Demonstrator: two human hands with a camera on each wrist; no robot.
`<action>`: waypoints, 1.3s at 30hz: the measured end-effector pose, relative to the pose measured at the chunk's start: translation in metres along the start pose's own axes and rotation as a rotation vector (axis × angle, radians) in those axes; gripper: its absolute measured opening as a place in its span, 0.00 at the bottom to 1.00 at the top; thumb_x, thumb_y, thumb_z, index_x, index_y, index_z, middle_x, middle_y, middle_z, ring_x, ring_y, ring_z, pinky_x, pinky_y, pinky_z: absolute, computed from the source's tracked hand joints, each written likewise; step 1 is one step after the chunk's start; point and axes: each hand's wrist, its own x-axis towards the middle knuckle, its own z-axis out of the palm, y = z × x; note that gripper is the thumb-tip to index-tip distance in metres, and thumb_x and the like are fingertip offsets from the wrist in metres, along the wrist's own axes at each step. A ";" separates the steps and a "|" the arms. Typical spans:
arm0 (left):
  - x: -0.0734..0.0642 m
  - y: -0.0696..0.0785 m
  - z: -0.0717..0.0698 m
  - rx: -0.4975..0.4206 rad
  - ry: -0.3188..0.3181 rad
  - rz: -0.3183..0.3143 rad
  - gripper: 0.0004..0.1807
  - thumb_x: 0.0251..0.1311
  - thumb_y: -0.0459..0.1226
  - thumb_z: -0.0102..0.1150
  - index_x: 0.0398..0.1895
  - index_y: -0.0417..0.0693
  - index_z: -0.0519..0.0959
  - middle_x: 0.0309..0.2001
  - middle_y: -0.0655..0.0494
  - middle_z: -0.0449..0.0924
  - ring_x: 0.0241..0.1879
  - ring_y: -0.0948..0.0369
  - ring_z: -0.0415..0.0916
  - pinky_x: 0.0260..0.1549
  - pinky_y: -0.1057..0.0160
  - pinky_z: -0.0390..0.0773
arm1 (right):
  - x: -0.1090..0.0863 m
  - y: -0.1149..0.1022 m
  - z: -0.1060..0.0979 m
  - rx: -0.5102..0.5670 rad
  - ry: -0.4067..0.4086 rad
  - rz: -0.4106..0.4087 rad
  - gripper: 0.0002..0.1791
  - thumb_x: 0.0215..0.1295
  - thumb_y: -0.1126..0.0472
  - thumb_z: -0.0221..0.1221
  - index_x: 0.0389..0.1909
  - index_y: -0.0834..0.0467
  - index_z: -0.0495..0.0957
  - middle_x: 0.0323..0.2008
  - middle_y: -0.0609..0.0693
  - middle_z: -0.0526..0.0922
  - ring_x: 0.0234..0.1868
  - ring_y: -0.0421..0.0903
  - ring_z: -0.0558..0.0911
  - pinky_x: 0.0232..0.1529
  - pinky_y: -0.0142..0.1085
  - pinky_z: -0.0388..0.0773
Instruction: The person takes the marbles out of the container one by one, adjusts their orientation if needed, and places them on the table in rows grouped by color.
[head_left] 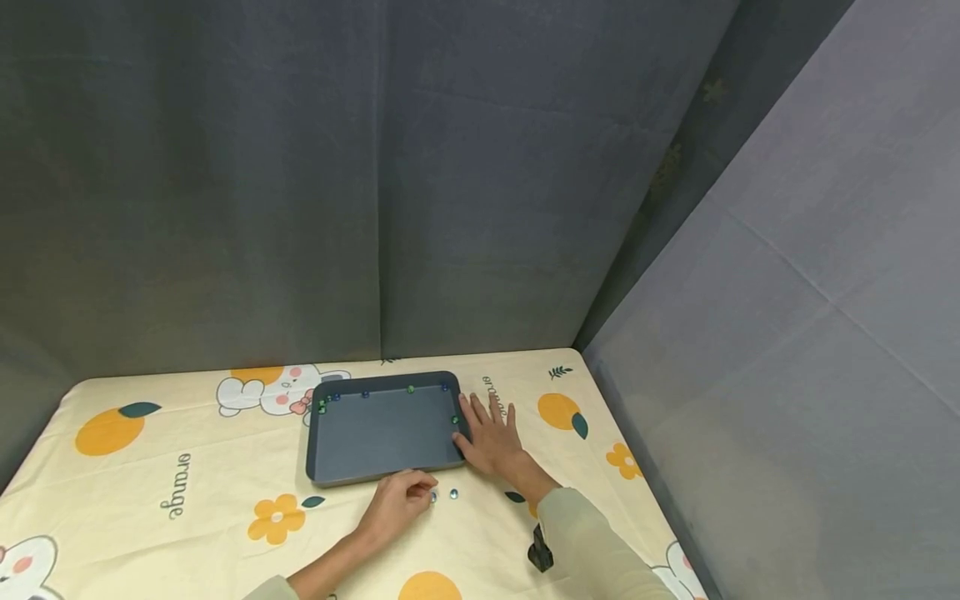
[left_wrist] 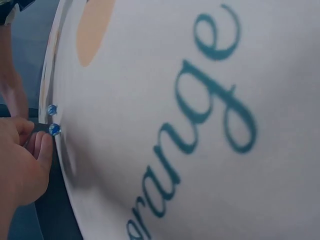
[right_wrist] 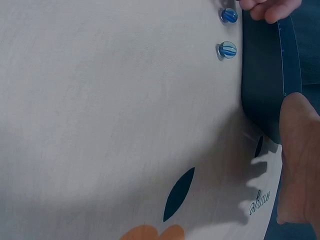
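Observation:
A dark grey rectangular tray point(head_left: 384, 477) lies on the patterned cloth, with several small green and blue marbles along its far and side edges. My right hand point(head_left: 491, 440) rests at the tray's right end, fingers spread, the thumb over the rim. In front of the tray, my left hand point(head_left: 401, 504) is bent close beside a blue-striped marble point(right_wrist: 229, 15) on the cloth. A slight gap shows between its fingertips and that marble in the right wrist view. A second striped marble point(head_left: 453, 494) sits just to the right of the first.
The cream cloth point(head_left: 210, 550) carries printed oranges, flowers and rabbits. Grey fabric walls point(head_left: 465, 208) stand behind the table and along its right side. A small black object point(head_left: 539, 552) shows beside my right sleeve.

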 end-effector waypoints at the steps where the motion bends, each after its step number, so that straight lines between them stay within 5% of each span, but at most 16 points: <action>1: 0.001 0.001 -0.001 -0.005 -0.009 -0.002 0.07 0.59 0.26 0.65 0.41 0.37 0.85 0.38 0.49 0.84 0.35 0.62 0.83 0.36 0.68 0.83 | 0.000 0.000 0.000 -0.004 -0.002 0.002 0.41 0.75 0.35 0.42 0.81 0.48 0.43 0.78 0.52 0.53 0.77 0.61 0.48 0.70 0.66 0.42; 7: 0.009 0.008 -0.007 -0.046 -0.035 -0.008 0.07 0.62 0.27 0.64 0.43 0.35 0.84 0.39 0.46 0.85 0.36 0.61 0.83 0.38 0.67 0.83 | 0.001 -0.001 -0.001 -0.009 0.000 -0.001 0.41 0.75 0.36 0.42 0.81 0.48 0.43 0.78 0.52 0.53 0.77 0.61 0.48 0.70 0.66 0.44; 17: 0.030 0.019 -0.019 -0.033 0.059 0.003 0.09 0.60 0.26 0.65 0.43 0.43 0.85 0.40 0.45 0.85 0.37 0.59 0.83 0.37 0.67 0.82 | 0.000 0.000 -0.002 0.005 -0.004 -0.001 0.41 0.75 0.36 0.43 0.81 0.49 0.45 0.78 0.53 0.54 0.77 0.62 0.48 0.70 0.66 0.44; 39: 0.086 0.006 -0.025 0.005 0.105 -0.080 0.10 0.59 0.27 0.67 0.44 0.40 0.84 0.37 0.52 0.85 0.36 0.58 0.83 0.36 0.62 0.83 | 0.002 -0.001 -0.002 -0.050 0.003 0.004 0.41 0.74 0.35 0.43 0.81 0.48 0.45 0.78 0.51 0.52 0.77 0.61 0.48 0.70 0.65 0.44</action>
